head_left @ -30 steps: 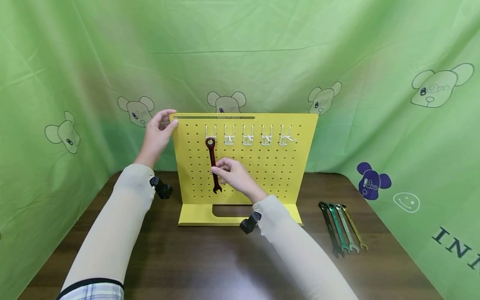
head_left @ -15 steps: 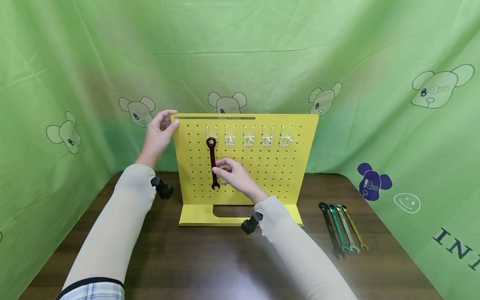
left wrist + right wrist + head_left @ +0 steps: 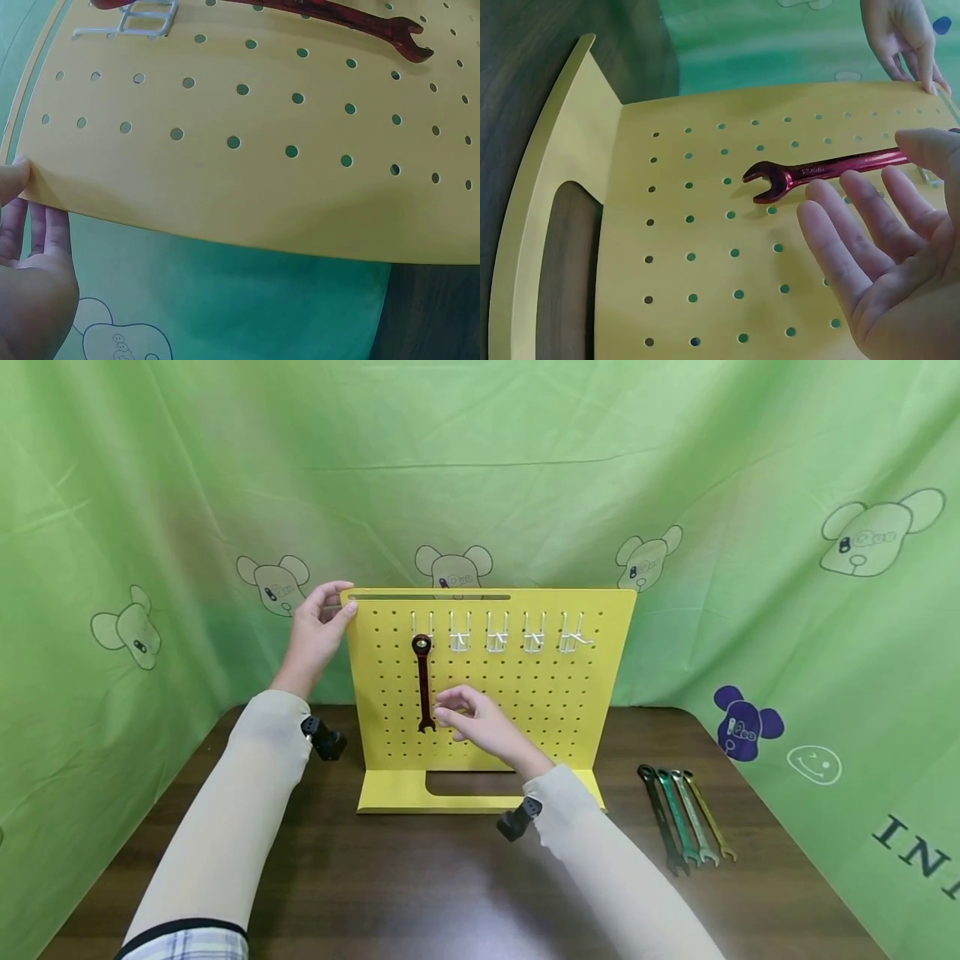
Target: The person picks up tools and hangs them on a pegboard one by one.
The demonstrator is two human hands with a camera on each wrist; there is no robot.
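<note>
A red combination wrench point(image 3: 423, 685) hangs by its ring end from the leftmost white hook of the yellow pegboard point(image 3: 487, 718), its open end pointing down. Just to the right of its handle is my right hand point(image 3: 480, 720), fingers loosely bent and apart from it; the right wrist view shows nothing held in that hand point(image 3: 900, 255). My left hand point(image 3: 317, 631) grips the board's upper left corner, thumb in front and fingers behind. In the left wrist view the wrench point(image 3: 352, 22) lies near the board's surface.
Several more white hooks point(image 3: 497, 633) run in a row to the right of the wrench. At the table's right side lie several wrenches, among them a black one point(image 3: 662, 818), a green one point(image 3: 678, 818) and a gold one point(image 3: 711, 818). A green curtain point(image 3: 480, 468) surrounds the table.
My right hand has let go of the red wrench and moved a little right and down. The wrench now hangs straighter, its lower end shifted left. My left hand stays at the corner.
</note>
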